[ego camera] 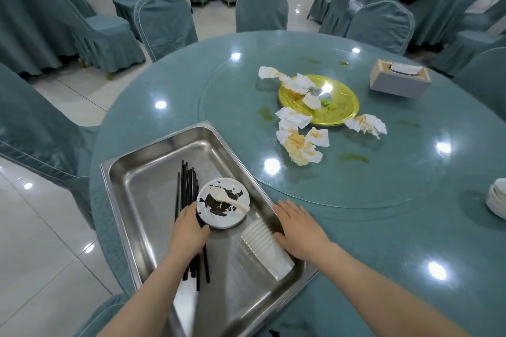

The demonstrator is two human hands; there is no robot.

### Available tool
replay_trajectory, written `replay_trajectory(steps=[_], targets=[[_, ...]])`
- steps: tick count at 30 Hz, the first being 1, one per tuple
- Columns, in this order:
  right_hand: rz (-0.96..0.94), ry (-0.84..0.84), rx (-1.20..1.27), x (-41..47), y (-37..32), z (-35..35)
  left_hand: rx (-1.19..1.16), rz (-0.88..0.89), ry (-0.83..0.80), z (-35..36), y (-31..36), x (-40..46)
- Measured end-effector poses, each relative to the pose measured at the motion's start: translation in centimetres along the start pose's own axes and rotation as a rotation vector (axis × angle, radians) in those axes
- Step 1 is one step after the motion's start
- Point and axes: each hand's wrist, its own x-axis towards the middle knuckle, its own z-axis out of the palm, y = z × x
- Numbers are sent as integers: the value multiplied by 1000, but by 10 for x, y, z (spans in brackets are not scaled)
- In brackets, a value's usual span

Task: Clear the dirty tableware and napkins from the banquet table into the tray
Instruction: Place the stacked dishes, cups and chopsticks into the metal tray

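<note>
The job looked roughly half done. The tray [153, 169] sat at the lower left of the frame, on the near edge of the table [383, 227], and already held a bundle of black chopsticks [187, 183], a stained white plate [223, 203] with a spoon [227, 198] lying on it, and a stack of paper cups [262, 246] on its side by the right rim.

The left hand [189, 230] gripped the near edge of the plate, fingers curled at its rim. The right hand [299, 228] lay flat with fingers straight, against the tray's right rim and touching the cup stack; it held nothing.

Still to clear, as far as could be judged: the gold dish [339, 107] at upper centre right, with crumpled napkins [298, 142] in it and scattered around it, several stained. A stack of white bowls [497, 200] showed at the right edge, partly cut off.

A tissue box [398, 79] stood beyond the dish, probably not dirty ware. Greenish spills marked the glass turntable [356, 180]. Covered chairs [164, 22] ringed the table. Nothing stood between the tray and the napkins, though they lay well apart from it.
</note>
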Motion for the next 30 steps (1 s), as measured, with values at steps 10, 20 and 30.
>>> replay_trajectory(steps=[10,20,30], targets=[[338,104,416,-71,89,9,167,448,-148,60,67,-35],[804,399,813,-187,243,0,240,697,-296,152,177,-41],[1038,591,1319,-213,388,2,516,697,-406,249,256,-18]])
